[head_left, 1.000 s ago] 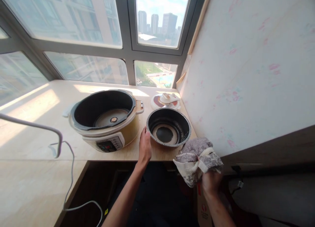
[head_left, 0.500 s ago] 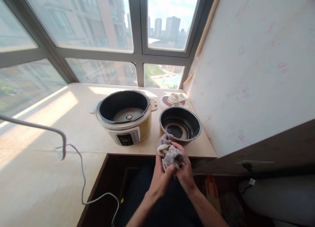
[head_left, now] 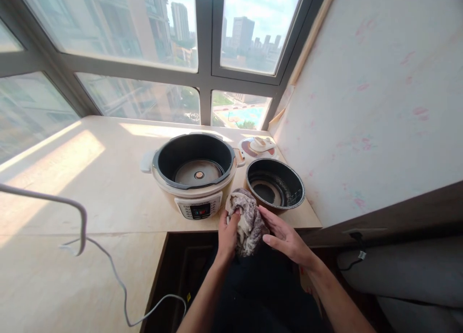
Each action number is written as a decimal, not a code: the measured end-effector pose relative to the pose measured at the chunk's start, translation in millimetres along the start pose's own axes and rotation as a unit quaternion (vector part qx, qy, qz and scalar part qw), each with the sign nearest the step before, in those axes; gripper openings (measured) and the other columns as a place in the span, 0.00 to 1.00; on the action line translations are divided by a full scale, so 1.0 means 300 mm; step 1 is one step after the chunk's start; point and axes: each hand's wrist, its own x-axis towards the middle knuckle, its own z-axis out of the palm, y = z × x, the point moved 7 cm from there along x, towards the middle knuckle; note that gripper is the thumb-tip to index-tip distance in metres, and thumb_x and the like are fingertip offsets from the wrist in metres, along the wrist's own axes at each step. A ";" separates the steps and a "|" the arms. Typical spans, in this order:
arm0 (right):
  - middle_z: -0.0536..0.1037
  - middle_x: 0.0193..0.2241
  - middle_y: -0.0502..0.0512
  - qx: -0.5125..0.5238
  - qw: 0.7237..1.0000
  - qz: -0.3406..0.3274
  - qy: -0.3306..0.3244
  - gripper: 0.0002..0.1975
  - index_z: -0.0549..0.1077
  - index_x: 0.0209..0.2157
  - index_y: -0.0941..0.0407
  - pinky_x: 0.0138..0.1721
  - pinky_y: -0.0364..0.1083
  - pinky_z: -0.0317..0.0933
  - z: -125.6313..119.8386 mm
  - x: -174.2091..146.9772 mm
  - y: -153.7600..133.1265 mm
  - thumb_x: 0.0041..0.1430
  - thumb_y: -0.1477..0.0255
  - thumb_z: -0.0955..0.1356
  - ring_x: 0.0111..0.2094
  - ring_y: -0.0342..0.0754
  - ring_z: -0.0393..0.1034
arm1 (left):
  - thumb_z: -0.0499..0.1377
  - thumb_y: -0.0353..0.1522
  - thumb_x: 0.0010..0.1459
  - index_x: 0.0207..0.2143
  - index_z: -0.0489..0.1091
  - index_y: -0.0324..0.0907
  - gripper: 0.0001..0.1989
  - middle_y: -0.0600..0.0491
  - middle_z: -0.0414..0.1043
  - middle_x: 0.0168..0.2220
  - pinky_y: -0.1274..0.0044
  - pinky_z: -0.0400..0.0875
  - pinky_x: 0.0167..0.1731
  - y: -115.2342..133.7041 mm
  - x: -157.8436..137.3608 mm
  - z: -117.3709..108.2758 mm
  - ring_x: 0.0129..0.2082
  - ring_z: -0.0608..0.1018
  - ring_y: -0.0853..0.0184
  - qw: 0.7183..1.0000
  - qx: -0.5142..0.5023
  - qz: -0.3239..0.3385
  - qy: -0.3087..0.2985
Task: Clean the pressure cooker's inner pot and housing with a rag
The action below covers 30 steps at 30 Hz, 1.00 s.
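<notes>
A crumpled grey and cream cloth (head_left: 248, 224) is bunched in front of the counter edge. My left hand (head_left: 228, 232) grips it from the left, thumb pressed into its folds. On the right, my right hand (head_left: 285, 236) has its fingers stretched out and apart, the tips at the cloth's side. Just beyond the hands stands a dark inner pot (head_left: 275, 183), with a worn pale ring on its bottom. To its left is an electric pressure cooker body (head_left: 197, 193), lidless, its round heating plate visible inside. The cooker lid (head_left: 257, 146) lies behind the pot.
The pale wooden counter (head_left: 119, 179) runs along the window (head_left: 253, 29) and round to the left. A grey cable (head_left: 115, 270) hangs over its left front edge. A flowered wall (head_left: 365, 106) bounds the right side. A plug (head_left: 358, 236) is in the lower wall.
The cloth has been opened out wider. My right hand has loosened from around it and moved right, fingers spreading, while my left hand keeps hold. The view has shifted slightly.
</notes>
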 end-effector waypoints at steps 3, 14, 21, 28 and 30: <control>0.63 0.69 0.58 -0.016 1.000 0.009 0.016 0.31 0.66 0.66 0.47 0.71 0.61 0.46 -0.049 -0.014 -0.027 0.62 0.63 0.73 0.70 0.56 0.55 | 0.64 0.46 0.55 0.49 0.75 0.39 0.24 0.45 0.79 0.49 0.67 0.66 0.56 -0.014 0.032 -0.017 0.53 0.77 0.54 0.999 0.009 -0.010 0.030; 0.66 0.67 0.61 0.002 0.997 0.051 0.054 0.34 0.65 0.66 0.50 0.70 0.63 0.47 0.031 -0.052 0.103 0.61 0.56 0.73 0.69 0.60 0.57 | 0.65 0.54 0.52 0.48 0.76 0.39 0.32 0.42 0.79 0.48 0.62 0.68 0.58 -0.113 0.004 0.056 0.54 0.77 0.50 0.989 -0.078 -0.113 -0.058; 0.74 0.59 0.63 0.097 0.993 0.058 -0.032 0.39 0.65 0.65 0.52 0.62 0.59 0.62 0.092 0.010 0.108 0.55 0.57 0.77 0.60 0.61 0.69 | 0.76 0.45 0.34 0.42 0.76 0.39 0.33 0.43 0.81 0.41 0.62 0.73 0.51 -0.137 -0.016 0.030 0.46 0.81 0.48 0.979 -0.077 -0.159 -0.106; 0.80 0.52 0.59 0.036 0.998 0.051 0.004 0.27 0.73 0.56 0.52 0.58 0.56 0.68 -0.002 0.070 0.083 0.58 0.60 0.75 0.54 0.57 0.75 | 0.72 0.39 0.36 0.42 0.74 0.39 0.28 0.45 0.81 0.39 0.68 0.75 0.45 -0.125 -0.004 0.001 0.41 0.82 0.54 0.996 0.029 -0.049 0.065; 0.79 0.54 0.59 -0.035 0.998 0.040 0.031 0.28 0.73 0.58 0.52 0.58 0.57 0.68 -0.035 0.060 0.084 0.58 0.61 0.75 0.54 0.58 0.74 | 0.71 0.37 0.38 0.42 0.75 0.39 0.26 0.45 0.81 0.39 0.69 0.75 0.45 -0.117 -0.008 0.008 0.42 0.82 0.54 0.995 0.053 -0.019 0.084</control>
